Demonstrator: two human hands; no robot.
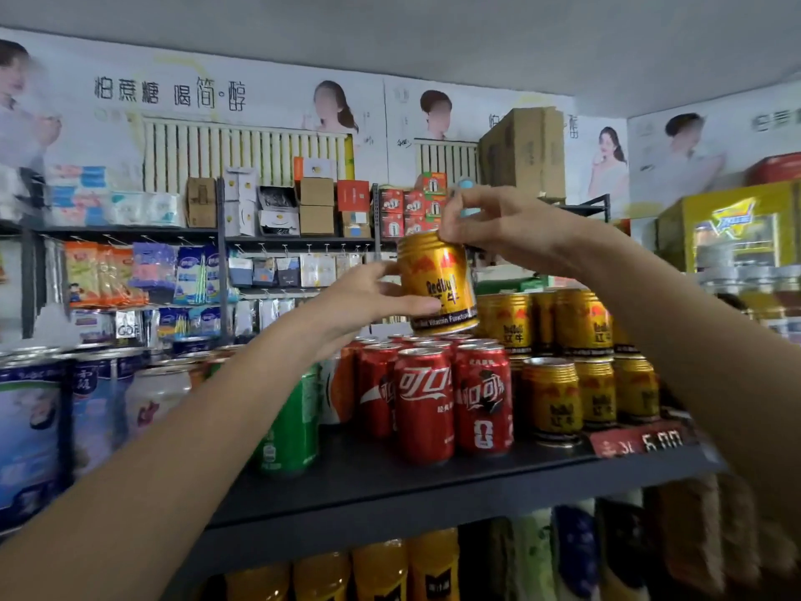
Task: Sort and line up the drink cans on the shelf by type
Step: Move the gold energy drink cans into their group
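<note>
While both hands hold one gold can [437,281] in the air above the red cola cans [433,401], the left hand [368,301] wraps its side and the right hand [490,227] pinches its top rim; it tilts slightly, base down, and the gold stack [563,323] it likely belongs with stands just right, nearer the right hand, on the shelf [390,483]

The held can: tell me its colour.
Gold can with red and dark lettering and a dark bottom band, seen in the head view.
</note>
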